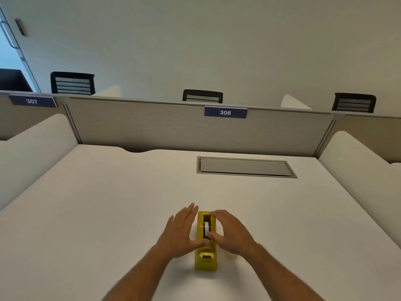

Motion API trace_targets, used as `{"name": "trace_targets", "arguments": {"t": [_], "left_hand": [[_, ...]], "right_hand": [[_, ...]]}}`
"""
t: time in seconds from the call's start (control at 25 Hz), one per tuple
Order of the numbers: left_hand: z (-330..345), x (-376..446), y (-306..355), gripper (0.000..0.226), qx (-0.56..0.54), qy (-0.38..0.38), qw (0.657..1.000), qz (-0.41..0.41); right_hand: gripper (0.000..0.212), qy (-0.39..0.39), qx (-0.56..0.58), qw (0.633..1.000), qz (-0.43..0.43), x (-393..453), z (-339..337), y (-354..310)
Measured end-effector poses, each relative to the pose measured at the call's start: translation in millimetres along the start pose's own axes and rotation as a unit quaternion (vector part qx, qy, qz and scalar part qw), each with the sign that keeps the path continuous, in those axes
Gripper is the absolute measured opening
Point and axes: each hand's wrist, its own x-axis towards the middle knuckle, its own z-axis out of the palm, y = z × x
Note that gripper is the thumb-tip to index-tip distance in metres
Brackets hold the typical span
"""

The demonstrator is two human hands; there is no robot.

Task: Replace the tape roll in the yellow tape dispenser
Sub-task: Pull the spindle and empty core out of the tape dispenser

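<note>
The yellow tape dispenser (pixel 206 255) lies lengthwise on the white desk (pixel 108 203), cutter end towards me. A white tape roll (pixel 207 228) sits in its dark slot. My left hand (pixel 181 232) lies flat against the dispenser's left side, fingers straight, thumb touching its top near the roll. My right hand (pixel 232 232) arches over the right side. Its curved fingertips reach the slot's far end and its thumb presses the roll's near edge, pinching the roll. The dispenser's right wall is hidden under this hand.
A grey cable hatch (pixel 246 167) is set flush in the desk at the back right. A fabric partition (pixel 173 127) labelled 306 closes the far edge, with white side panels left and right. Black chair backs show beyond it.
</note>
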Motion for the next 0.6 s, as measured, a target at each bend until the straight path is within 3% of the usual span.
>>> {"name": "trace_targets", "arguments": {"t": [0.16, 0.6], "left_hand": [[10, 4, -3, 0.107, -0.012, -0.004, 1.0, -0.001], [9, 12, -1, 0.113, -0.018, -0.023, 0.999, 0.021]], "right_hand": [[0.064, -0.036, -0.051, 0.998, -0.019, 4, -1, -4], [0.044, -0.034, -0.128, 0.991, -0.009, 20, -1, -13]]}}
